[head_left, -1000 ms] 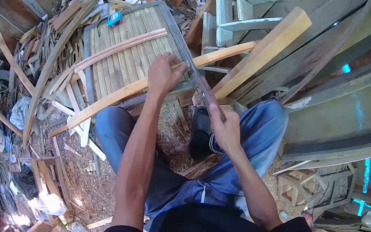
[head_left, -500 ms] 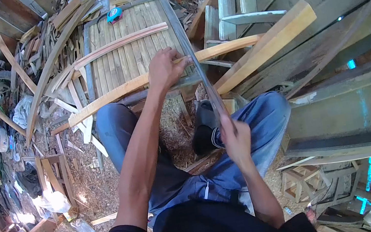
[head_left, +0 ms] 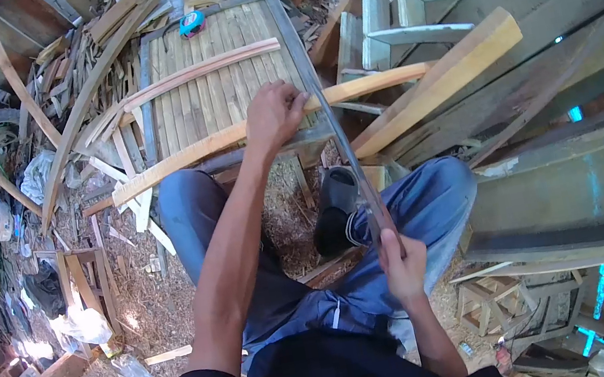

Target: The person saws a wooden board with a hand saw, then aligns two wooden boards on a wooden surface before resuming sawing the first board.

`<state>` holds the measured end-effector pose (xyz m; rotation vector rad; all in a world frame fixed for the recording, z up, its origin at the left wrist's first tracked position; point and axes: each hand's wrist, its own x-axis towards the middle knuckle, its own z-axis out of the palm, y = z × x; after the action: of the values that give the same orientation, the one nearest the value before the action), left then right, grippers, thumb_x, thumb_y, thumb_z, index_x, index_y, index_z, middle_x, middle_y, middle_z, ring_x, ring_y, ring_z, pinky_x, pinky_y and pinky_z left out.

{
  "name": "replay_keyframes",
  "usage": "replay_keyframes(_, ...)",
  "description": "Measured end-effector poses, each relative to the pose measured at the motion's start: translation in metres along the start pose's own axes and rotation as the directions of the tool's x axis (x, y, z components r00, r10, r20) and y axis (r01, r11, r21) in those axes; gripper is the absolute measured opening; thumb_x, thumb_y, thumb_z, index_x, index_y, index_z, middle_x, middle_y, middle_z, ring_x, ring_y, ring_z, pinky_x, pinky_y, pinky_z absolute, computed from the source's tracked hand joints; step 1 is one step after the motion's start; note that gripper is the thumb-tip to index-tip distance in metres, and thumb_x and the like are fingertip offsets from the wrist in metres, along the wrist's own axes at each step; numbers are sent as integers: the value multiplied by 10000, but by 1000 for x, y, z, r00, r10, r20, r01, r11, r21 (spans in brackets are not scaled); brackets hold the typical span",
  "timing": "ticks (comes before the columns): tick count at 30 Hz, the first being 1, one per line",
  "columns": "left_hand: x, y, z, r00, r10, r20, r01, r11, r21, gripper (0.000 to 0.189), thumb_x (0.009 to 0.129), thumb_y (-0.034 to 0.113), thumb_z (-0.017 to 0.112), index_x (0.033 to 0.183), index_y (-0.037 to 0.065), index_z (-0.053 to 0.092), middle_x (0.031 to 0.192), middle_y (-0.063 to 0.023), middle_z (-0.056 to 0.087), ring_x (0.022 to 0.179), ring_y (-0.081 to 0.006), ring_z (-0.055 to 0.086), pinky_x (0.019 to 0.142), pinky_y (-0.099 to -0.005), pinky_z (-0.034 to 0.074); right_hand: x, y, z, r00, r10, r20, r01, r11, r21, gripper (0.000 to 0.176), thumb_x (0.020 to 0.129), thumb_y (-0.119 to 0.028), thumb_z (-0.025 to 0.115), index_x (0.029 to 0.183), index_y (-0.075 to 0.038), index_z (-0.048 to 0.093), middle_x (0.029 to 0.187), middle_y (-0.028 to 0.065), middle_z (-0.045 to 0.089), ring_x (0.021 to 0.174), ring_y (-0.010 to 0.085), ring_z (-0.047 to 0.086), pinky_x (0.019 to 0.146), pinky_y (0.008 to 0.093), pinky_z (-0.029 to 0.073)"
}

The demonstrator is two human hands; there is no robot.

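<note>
A long curved wooden strip (head_left: 187, 154) lies across the near end of the slatted wooden bench (head_left: 188, 116). My left hand (head_left: 274, 115) grips the strip from above, its fingers bent around it. Just right of those fingers, the handsaw (head_left: 350, 152) crosses the strip, its blade seen nearly edge-on. My right hand (head_left: 404, 263) is closed around the saw's handle, low by my right knee. A second curved strip (head_left: 208, 70) rests farther up the bench, apart from both hands.
A blue tape measure (head_left: 192, 23) sits at the bench's far end. To the right, a thick wooden beam (head_left: 441, 83) slants under or against the strip's end. Scrap wood (head_left: 98, 87) is heaped at the left. Shavings (head_left: 158, 311) cover the floor.
My right hand has drawn the saw down toward my body and slightly right. My left hand stays on the strip. The whole view has shifted slightly.
</note>
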<state>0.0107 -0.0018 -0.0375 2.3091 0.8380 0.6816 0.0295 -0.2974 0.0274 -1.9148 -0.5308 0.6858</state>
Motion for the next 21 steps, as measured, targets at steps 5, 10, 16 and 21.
replay_keyframes(5, 2, 1, -1, 1000, 20, -8, -20, 1000, -12, 202, 830, 233, 677, 801, 36, 706, 783, -130, 626, 837, -329, 603, 758, -441, 485, 74, -7, 36, 992, -117, -49, 115, 993, -26, 498, 1004, -365, 526, 615, -54, 507, 541, -38, 455, 467, 50, 391, 432, 242, 283)
replay_keyframes(10, -1, -3, -2, 996, 85, -39, -86, 996, -39, 200, 838, 213, 668, 770, 25, 664, 774, -136, 598, 821, -339, 580, 751, -446, 467, 32, -2, 20, 999, -47, -15, 46, 998, -39, 523, 995, -368, 529, 630, 7, 521, 523, 0, 437, 501, 82, 413, 473, 319, 326)
replay_keyframes(16, -4, -6, -1, 994, 90, -65, -92, 995, -39, 198, 839, 217, 669, 775, 29, 664, 794, -134, 604, 834, -338, 581, 751, -447, 469, 24, -1, 15, 1000, -7, -1, 7, 999, -37, 542, 998, -353, 522, 600, 14, 487, 502, 12, 405, 500, 85, 383, 464, 327, 308)
replay_keyframes(21, -3, 1, -1, 995, 68, -72, -70, 997, -26, 196, 826, 211, 680, 788, 19, 694, 816, -136, 642, 859, -331, 603, 763, -445, 486, 71, -14, 40, 991, -134, -23, 133, 989, -68, 504, 1004, -374, 516, 607, -68, 462, 530, -47, 404, 456, 60, 381, 420, 256, 272)
